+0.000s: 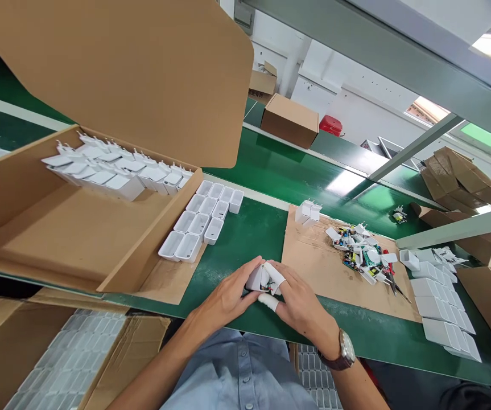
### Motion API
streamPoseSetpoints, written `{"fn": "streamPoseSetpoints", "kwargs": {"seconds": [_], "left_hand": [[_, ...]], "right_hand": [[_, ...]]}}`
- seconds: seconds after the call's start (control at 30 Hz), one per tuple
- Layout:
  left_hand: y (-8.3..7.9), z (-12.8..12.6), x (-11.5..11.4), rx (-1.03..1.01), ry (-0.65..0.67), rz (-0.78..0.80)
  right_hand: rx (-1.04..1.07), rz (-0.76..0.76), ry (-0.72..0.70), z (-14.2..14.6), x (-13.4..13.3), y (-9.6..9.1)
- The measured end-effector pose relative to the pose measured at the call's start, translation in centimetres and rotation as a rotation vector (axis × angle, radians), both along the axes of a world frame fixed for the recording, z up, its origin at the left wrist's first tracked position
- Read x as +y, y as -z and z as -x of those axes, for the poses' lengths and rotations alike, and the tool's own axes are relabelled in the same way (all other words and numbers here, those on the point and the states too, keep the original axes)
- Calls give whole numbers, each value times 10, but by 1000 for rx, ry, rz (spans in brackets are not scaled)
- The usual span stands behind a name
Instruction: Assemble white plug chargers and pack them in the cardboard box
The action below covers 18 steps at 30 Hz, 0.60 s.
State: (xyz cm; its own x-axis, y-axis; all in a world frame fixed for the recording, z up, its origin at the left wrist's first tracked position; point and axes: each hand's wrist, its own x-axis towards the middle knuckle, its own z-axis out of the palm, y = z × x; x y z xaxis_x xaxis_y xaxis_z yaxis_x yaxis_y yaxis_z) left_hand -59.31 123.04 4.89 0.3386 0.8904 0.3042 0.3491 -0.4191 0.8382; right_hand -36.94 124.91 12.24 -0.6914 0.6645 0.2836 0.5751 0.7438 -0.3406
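Observation:
Both my hands meet over the green table near its front edge. My left hand point(227, 297) and my right hand point(297, 300) pinch a small white charger housing point(259, 278) between the fingertips; dark parts show inside it. White finger cots cover two fingers of my right hand. A watch sits on my right wrist. Empty white housing shells point(202, 219) lie in rows just left of my hands. A pile of small circuit boards and white parts point(360, 253) lies on a cardboard sheet point(322, 267) to the right.
An open cardboard box point(57, 228) at left holds rows of white plug chargers point(112, 168). Stacked white shells point(441, 307) lie at right beside more cardboard boxes. A closed box point(290, 119) stands across the conveyor. Trays of parts sit below the table edge.

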Motion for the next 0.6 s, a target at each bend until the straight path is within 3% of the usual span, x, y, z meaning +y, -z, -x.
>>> {"fn": "streamPoseSetpoints", "kwargs": {"seconds": [0.23, 0.37, 0.6], "left_hand": [[0, -2, -4, -44, 3, -26], [-3, -1, -3, -11, -45, -82], [-13, 0, -3, -12, -79, -217]], "right_hand": [[148, 125, 137, -13, -5, -3], [197, 191, 85, -14, -7, 5], [233, 112, -5, -10, -5, 27]]}}
